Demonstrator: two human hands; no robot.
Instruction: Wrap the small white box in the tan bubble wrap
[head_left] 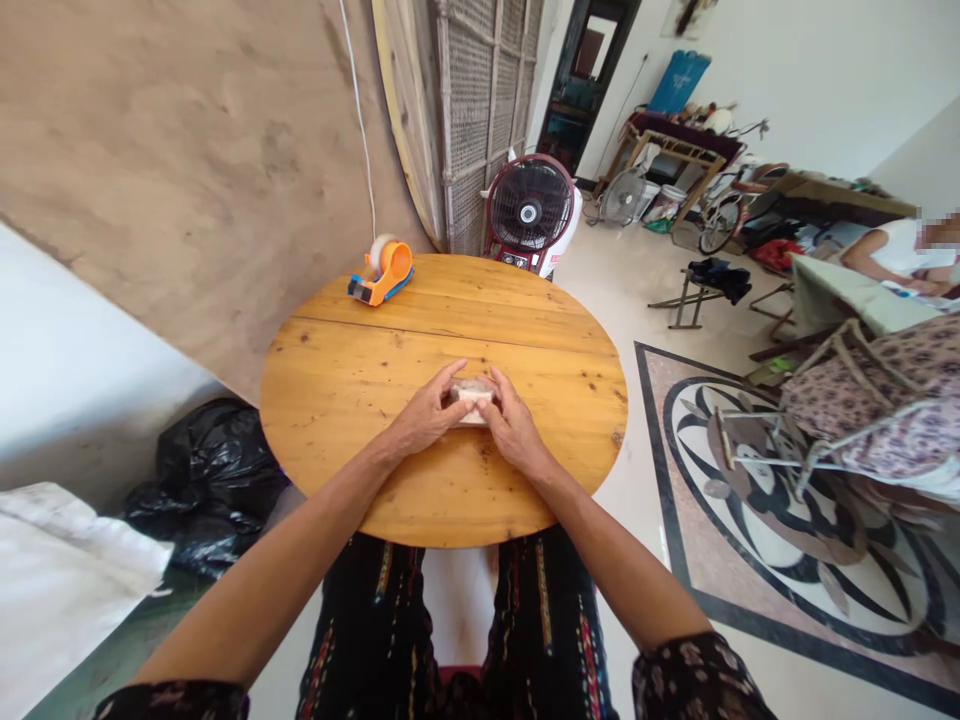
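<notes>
A small whitish box (pixel 472 391), its upper part looking clear and shiny like plastic, sits between my hands over the middle of the round wooden table (pixel 337 400). My left hand (pixel 431 412) grips its left side, with the thumb on its near face. From the other side my right hand (pixel 514 418) holds it, thumb also on the near face. The two thumb tips almost meet. Fingers cover both ends of the box, and I cannot make out any print. Beyond the hands, at the table's far left, stands an orange tape dispenser (pixel 395 265) with a roll of tape.
A dark red fan (pixel 529 210) stands just behind the table. Black plastic bags (pixel 217 460) lie on the floor at the left, by a white sack (pixel 67 580). To the right are a folding stool (pixel 694 295), a cloth-covered chair (pixel 877 400) and a seated person (pixel 892 255).
</notes>
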